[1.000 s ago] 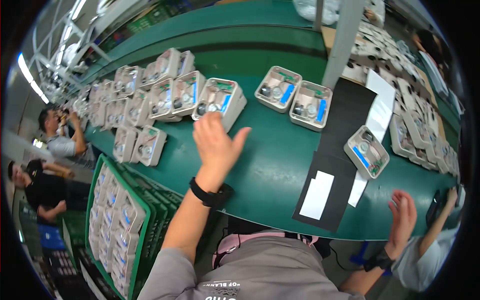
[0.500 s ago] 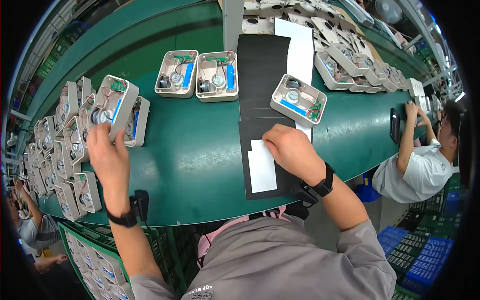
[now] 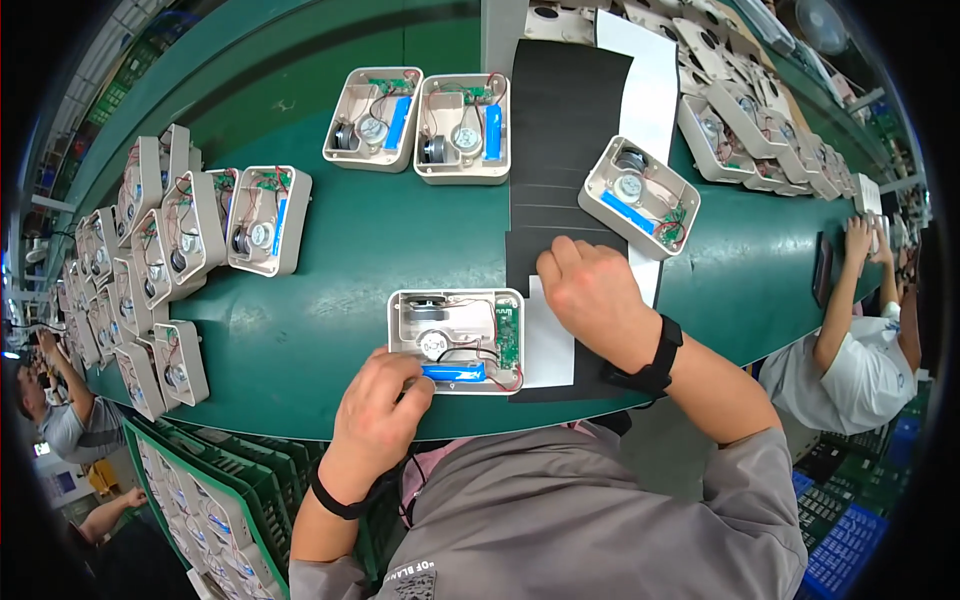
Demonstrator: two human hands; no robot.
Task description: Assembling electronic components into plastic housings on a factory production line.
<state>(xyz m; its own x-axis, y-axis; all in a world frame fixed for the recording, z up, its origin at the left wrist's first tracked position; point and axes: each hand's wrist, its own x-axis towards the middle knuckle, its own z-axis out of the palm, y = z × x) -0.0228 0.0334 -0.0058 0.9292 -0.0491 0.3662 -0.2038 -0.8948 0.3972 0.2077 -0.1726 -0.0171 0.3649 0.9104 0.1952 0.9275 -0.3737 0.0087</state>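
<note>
Have just brought a box [image 3: 457, 340] from the nine-o'clock pile [image 3: 190, 240] to centre, beside the paper [image 3: 553, 350], so putting both within reach. Pinching its eight-o'clock corner with left hand [image 3: 378, 408]; holding right hand [image 3: 595, 295] curled at its two o'clock, grip hidden.

Housing [image 3: 472, 322] near 7 o'clock from centre: smooth, matt off-white plastic, battery cell [image 3: 455, 372] in glossy blue wrap. Tabletop [image 3: 400, 230] smooth, semi-gloss green. White sheet [image 3: 550, 350], 4 o'clock, smooth paper; black sheet [image 3: 565, 120], 1 o'clock, matt; T-shirt [image 3: 600, 500], 5 o'clock, cloth.
</note>
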